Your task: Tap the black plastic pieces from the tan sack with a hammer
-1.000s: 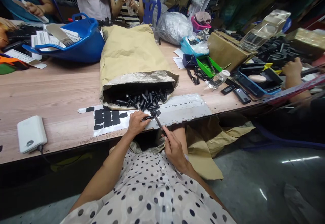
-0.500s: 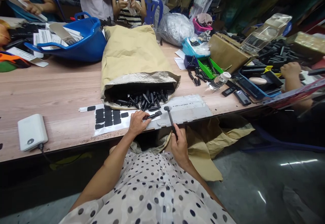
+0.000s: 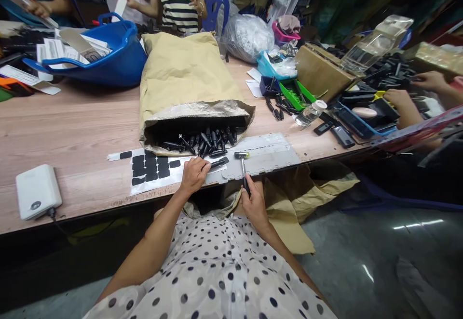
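Observation:
My right hand [image 3: 254,202] is wrapped round the dark handle of a small hammer [image 3: 243,165]. Its head lies crosswise above a grey-white board [image 3: 269,151], with a yellow-green face at the right end. At the table's front edge, my left hand [image 3: 194,174] grips a slim black plastic part [image 3: 218,163], whose far end points right towards the hammer. Beside that hand lies a white backing sheet [image 3: 139,187] with rows of black rounded stickers [image 3: 151,168]. Just behind, several black parts [image 3: 206,139] fill the mouth of a brown paper sack [image 3: 188,71].
A white power bank [image 3: 39,191] with a cable sits at the left. Behind are a blue basin [image 3: 104,71] of white boxes, a green tray [image 3: 294,95] and a small bottle [image 3: 310,114]. Co-workers' hands [image 3: 401,102] are at the right; other people stand across the table.
The hammer has turned in my right hand, so its head now lies sideways and the yellow-green face shows. My left fingers have closed further over the black part. A second co-worker's hand appears at right.

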### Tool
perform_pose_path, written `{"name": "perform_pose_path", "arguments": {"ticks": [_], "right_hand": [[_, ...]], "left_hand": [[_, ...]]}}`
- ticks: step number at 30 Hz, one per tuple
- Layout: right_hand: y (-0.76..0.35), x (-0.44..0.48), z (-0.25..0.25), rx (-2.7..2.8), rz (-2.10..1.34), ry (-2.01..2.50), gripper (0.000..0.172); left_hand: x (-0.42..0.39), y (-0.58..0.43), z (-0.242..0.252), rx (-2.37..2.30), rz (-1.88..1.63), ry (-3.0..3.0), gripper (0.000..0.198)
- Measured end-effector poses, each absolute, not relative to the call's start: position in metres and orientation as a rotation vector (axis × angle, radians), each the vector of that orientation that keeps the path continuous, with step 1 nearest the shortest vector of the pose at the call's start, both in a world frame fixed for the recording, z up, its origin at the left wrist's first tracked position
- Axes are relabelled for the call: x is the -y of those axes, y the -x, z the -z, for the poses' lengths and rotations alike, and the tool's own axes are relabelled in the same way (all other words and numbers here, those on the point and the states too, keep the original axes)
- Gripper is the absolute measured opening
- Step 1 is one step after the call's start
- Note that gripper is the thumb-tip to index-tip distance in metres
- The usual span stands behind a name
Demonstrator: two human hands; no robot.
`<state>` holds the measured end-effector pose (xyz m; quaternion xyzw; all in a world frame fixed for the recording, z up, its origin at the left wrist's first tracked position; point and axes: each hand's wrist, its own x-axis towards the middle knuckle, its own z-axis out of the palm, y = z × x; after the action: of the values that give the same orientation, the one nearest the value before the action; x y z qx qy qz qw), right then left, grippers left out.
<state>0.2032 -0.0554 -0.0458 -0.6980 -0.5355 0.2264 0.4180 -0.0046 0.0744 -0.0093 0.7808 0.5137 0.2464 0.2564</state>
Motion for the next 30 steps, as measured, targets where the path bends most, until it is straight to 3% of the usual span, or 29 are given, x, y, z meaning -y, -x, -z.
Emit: {"name": "perform_pose_path", "arguments": {"ticks": [14, 25, 30], "right_hand": [[-0.2, 0.054, 0.037, 1.345, -0.502, 1.789, 0.054], [-0.199, 0.052, 0.038, 1.382, -0.483, 1.802, 0.054], [-0.199, 0.051, 0.039, 1.412, -0.444, 1.783, 0.054]], "left_hand": [[-0.073, 0.006, 0.009, -1.361, -0.631, -2.209, 0.04], [-0.018, 0.013, 0.012, -1.093, -0.612, -2.494, 0.018], [-0.022, 0.011, 0.012, -1.128, -0.679, -2.469, 0.019]]}}
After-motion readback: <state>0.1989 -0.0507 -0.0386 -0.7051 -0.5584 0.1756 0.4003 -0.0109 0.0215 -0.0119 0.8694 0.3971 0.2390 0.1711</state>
